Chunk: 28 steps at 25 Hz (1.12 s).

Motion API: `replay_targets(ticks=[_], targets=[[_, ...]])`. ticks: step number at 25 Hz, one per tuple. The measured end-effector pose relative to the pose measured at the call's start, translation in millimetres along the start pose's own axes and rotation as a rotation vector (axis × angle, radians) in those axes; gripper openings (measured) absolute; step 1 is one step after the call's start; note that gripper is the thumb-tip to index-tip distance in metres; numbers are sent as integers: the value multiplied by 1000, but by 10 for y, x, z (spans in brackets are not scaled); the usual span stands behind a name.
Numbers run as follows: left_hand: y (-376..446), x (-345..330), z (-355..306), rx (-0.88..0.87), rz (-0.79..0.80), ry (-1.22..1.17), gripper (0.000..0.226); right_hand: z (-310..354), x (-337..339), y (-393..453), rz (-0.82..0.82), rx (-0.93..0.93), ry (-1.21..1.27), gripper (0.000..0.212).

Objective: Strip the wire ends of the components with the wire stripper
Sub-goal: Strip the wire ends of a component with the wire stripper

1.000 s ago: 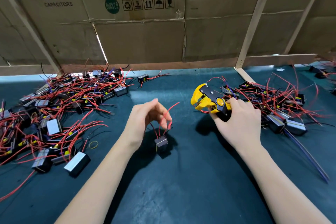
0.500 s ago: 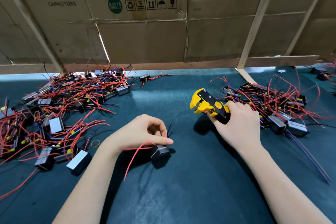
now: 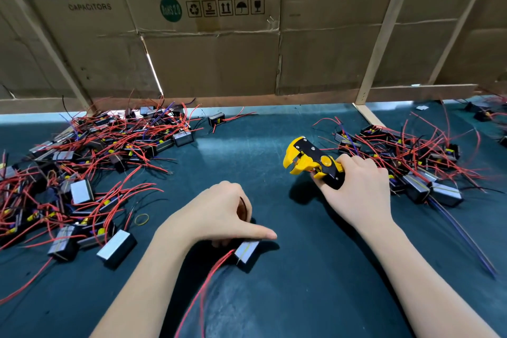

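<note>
On the far left of the dark green desk (image 3: 315,296) lies a big heap of components (image 3: 82,167), small black blocks with pale faces, tangled in red wires. A yellow rubber band (image 3: 141,219) lies flat on the mat just right of that heap, and one stray block (image 3: 216,119) with red leads sits alone near the back edge.

Near the middle, the left hand (image 3: 219,217) is lowered onto the desk with its fingers curled and the thumb stretched out to the right. It holds down a single component (image 3: 247,251), a black block with a pale, yellow-lined face, which lies on the mat right under the thumb tip. A dark wire loop shows between the curled fingers. The block's red wires (image 3: 203,293) trail away toward the near edge, beside the left forearm.

Further right, the right hand (image 3: 356,189) grips the black handles of the yellow wire stripper (image 3: 312,162), held above the mat with its head pointing left; its jaws are apart and nothing is in them. The tool is well apart from the held component.

Behind and to the right of that hand sits a second pile of components (image 3: 411,156) with red and purple wires. Cardboard sheets (image 3: 219,44) printed with "AiSHi CAPACITORS" wall off the back of the desk.
</note>
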<state>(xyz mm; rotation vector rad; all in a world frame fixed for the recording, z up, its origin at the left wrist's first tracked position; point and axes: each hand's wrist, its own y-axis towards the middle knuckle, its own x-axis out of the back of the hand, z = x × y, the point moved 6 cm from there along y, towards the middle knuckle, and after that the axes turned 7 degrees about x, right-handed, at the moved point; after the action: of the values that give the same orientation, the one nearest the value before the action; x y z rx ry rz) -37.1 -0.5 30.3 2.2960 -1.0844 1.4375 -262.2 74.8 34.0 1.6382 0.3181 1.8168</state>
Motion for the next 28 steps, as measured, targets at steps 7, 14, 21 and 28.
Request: replay_targets(ticks=[7, 14, 21, 28], targets=[[-27, 57, -348, -262, -279, 150, 35, 15, -12, 4, 5, 15, -10, 42], [-14, 1, -368, -264, -338, 175, 34, 17, -16, 1, 6, 16, -14, 41], [4, -14, -192, -189, 52, -397, 17, 4, -16, 0, 4, 9, -4, 40], [14, 173, -172, -274, -394, -299, 6, 1, 24, -1, -26, 5, 21, 38]])
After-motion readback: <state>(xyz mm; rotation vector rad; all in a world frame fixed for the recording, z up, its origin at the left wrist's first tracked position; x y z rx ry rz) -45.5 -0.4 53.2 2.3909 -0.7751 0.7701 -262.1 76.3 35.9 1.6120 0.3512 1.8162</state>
